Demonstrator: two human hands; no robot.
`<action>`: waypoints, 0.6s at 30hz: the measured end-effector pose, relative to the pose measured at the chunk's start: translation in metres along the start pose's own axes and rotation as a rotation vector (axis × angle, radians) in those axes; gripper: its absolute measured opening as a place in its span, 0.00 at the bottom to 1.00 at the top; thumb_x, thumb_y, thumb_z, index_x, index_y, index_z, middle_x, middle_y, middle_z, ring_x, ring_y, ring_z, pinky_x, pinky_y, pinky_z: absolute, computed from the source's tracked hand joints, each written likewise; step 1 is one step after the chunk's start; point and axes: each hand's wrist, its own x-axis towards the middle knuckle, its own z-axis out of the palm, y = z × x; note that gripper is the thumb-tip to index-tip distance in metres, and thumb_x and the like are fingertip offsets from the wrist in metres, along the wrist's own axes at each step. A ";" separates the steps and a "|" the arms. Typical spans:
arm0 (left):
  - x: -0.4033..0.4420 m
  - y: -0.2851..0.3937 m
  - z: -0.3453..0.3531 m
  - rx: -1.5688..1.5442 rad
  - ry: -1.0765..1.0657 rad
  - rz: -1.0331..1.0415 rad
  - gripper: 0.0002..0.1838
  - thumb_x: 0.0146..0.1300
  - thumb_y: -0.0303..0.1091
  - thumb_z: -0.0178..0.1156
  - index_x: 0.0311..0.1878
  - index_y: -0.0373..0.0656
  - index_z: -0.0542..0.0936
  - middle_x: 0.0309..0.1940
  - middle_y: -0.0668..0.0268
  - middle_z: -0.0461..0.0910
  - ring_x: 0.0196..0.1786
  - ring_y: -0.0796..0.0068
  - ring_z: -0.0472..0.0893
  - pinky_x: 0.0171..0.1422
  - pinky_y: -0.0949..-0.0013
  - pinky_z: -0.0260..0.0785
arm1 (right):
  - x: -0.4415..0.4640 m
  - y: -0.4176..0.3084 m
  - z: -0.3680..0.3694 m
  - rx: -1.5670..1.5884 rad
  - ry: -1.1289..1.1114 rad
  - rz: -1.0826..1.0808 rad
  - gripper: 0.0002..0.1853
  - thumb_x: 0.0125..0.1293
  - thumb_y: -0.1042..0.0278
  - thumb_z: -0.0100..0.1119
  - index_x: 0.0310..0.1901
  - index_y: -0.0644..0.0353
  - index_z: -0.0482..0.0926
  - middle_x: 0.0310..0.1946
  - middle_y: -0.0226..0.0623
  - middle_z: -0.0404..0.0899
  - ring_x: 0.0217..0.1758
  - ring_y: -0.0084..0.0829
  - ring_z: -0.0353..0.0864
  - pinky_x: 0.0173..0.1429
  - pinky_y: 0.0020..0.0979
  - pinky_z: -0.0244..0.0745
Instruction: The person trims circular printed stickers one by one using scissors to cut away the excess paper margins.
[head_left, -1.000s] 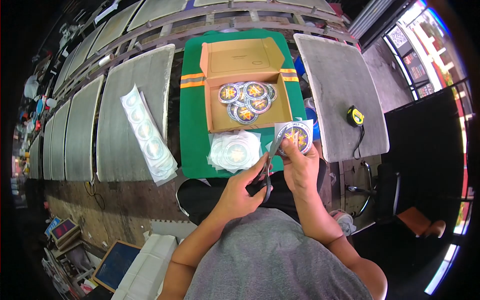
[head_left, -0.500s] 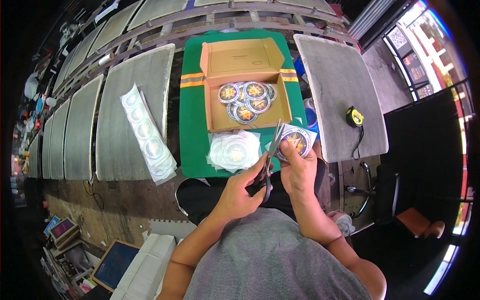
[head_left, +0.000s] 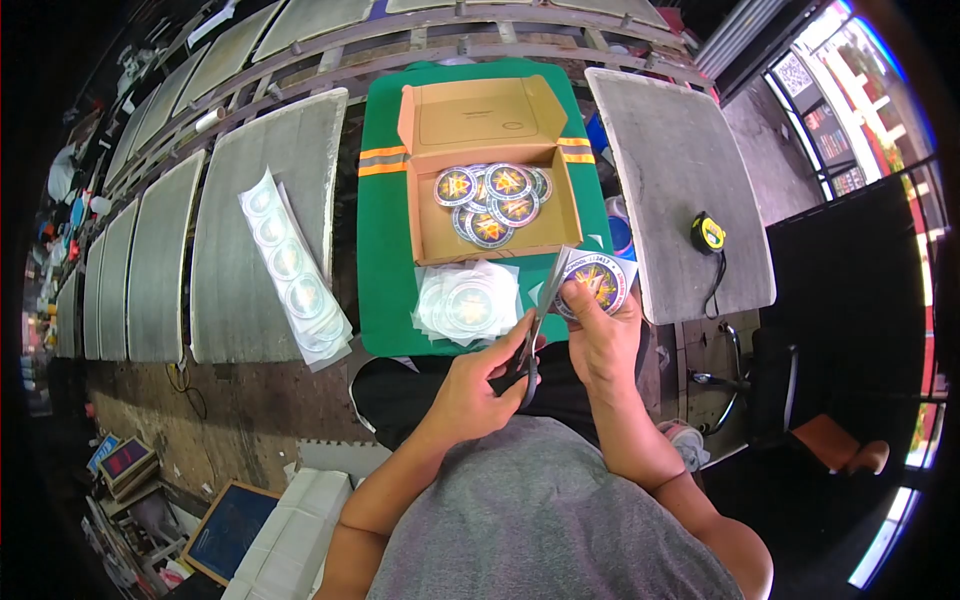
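My left hand (head_left: 478, 385) is closed round the handles of a pair of scissors (head_left: 543, 308), whose blades point up and away from me. The blades lie along the left edge of a round printed sticker (head_left: 597, 280) on a white square backing. My right hand (head_left: 605, 340) pinches that sticker, thumb on its face and fingers hidden underneath. Just left of the scissors, a pile of square-cut stickers (head_left: 468, 303) with a pale covering rests on the green cloth (head_left: 385, 230). Behind them, several round-cut stickers (head_left: 490, 205) lie in an open cardboard box (head_left: 440, 245).
Strips of uncut stickers (head_left: 290, 265) lie on a grey padded board (head_left: 225, 290) to the left. On the right-hand grey board (head_left: 670, 170) sits a yellow-and-black tape measure (head_left: 708, 233) with a strap. A dark chair (head_left: 775, 385) stands at the lower right.
The sticker has shifted slightly right and turned in my right hand. The scissor blades have come closer together, and my left hand has stayed nearly in place.
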 end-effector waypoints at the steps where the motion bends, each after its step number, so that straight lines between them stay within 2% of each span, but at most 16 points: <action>1: 0.000 0.000 0.001 0.000 -0.001 0.000 0.43 0.63 0.14 0.59 0.80 0.44 0.58 0.61 0.56 0.80 0.60 0.68 0.82 0.67 0.65 0.74 | 0.000 0.000 -0.001 0.000 0.001 0.000 0.12 0.67 0.84 0.65 0.51 0.66 0.80 0.45 0.38 0.85 0.45 0.26 0.86 0.53 0.30 0.82; 3: -0.001 0.000 0.004 0.016 0.036 0.041 0.40 0.65 0.16 0.58 0.80 0.46 0.60 0.58 0.57 0.82 0.50 0.76 0.84 0.61 0.69 0.77 | 0.000 0.001 -0.003 -0.017 0.004 0.006 0.13 0.67 0.83 0.65 0.51 0.67 0.80 0.45 0.38 0.85 0.45 0.26 0.85 0.52 0.29 0.82; 13: -0.002 0.000 0.002 0.012 0.022 0.030 0.40 0.66 0.16 0.58 0.80 0.48 0.60 0.57 0.58 0.84 0.48 0.75 0.85 0.59 0.70 0.78 | 0.003 -0.005 -0.006 -0.078 0.008 0.027 0.12 0.66 0.82 0.66 0.50 0.67 0.80 0.43 0.37 0.85 0.43 0.25 0.86 0.51 0.28 0.82; 18: -0.003 -0.003 0.002 -0.004 0.008 0.042 0.40 0.65 0.15 0.58 0.80 0.48 0.60 0.58 0.56 0.83 0.51 0.75 0.85 0.60 0.70 0.78 | 0.003 -0.012 -0.002 -0.171 -0.006 0.065 0.11 0.66 0.79 0.68 0.49 0.67 0.81 0.41 0.36 0.86 0.39 0.25 0.86 0.42 0.30 0.87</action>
